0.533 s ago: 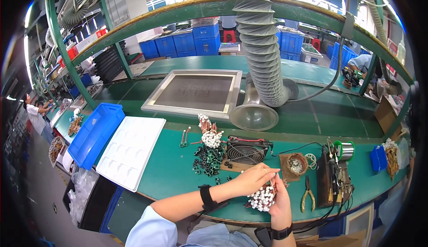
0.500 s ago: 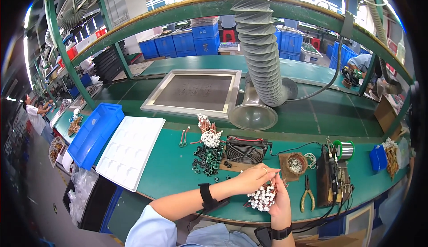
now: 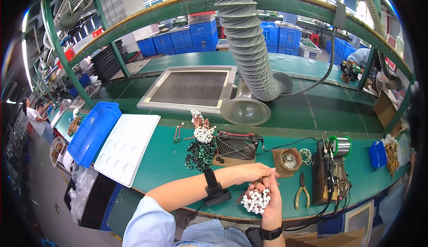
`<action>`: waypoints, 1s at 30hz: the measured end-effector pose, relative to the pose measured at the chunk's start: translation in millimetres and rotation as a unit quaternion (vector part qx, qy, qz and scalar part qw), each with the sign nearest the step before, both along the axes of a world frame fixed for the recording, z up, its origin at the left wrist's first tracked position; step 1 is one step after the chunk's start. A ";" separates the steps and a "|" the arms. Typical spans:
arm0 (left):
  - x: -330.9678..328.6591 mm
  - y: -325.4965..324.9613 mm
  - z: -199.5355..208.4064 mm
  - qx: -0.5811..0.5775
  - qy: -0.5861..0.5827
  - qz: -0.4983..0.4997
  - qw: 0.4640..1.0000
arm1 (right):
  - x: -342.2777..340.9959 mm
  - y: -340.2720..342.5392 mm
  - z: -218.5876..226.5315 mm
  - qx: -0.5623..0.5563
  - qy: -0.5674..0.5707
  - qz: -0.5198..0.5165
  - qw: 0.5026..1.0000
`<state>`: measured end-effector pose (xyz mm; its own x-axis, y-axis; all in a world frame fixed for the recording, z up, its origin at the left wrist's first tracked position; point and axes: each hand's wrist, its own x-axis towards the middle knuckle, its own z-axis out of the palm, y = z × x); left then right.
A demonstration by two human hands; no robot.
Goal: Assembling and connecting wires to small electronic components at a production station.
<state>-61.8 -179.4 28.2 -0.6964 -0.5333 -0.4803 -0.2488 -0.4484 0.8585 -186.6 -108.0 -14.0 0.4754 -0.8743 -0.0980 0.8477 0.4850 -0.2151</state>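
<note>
My right hand (image 3: 273, 199) is wrapped round a bundle of connector wires (image 3: 256, 201), thin reddish-brown leads with white plastic plugs fanned toward me. My left hand (image 3: 255, 172) comes across from the left, its fingertips pinched beside the right fingertips. A thin lead seems to run from that pinch down to the bundle; the fingers partly hide it. Left of the hands lies a pile of small dark green and black parts (image 3: 199, 155). Behind the pile is another bunch of white-plug wires (image 3: 204, 134). Both wrists wear black straps.
A small fan (image 3: 236, 146) stands behind my hands. To the right are a round dish (image 3: 289, 159) on a board, pliers (image 3: 302, 193), a soldering station (image 3: 327, 175) and a solder spool (image 3: 341, 145). A white tray (image 3: 127, 149) and blue bin (image 3: 93, 133) are left; an extractor hose (image 3: 245, 37) hangs ahead.
The view has shifted slightly. Both hands stay together at the bundle, and the left fingers have moved a little at the wire ends. The bundle remains in my right hand.
</note>
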 end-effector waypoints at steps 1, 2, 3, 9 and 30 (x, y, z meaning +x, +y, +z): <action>-2.9 -1.5 -1.3 0.001 0.000 0.000 1.000 | -0.3 0.8 -1.0 -0.001 -0.023 0.004 1.000; -5.2 -4.7 -2.7 0.003 0.002 0.002 1.000 | -1.1 0.6 -1.9 0.000 -0.023 0.004 1.000; -7.7 -7.9 -3.9 0.005 0.005 0.005 1.000 | -1.7 -0.6 -2.4 -0.005 -0.012 -0.010 1.000; -27.9 -4.1 -13.3 0.001 0.018 0.073 0.997 | -3.1 1.6 0.8 0.077 -0.020 -0.059 0.995; -32.2 -14.0 26.8 -0.319 -0.106 0.060 0.940 | -3.3 19.2 15.7 0.083 -0.124 0.028 0.988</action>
<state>-94.0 -193.4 55.0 -0.5376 -0.8283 -0.1576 -0.4245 0.1044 0.8994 -189.9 -88.8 1.7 0.5504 -0.8274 -0.1121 0.8349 0.5442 0.0826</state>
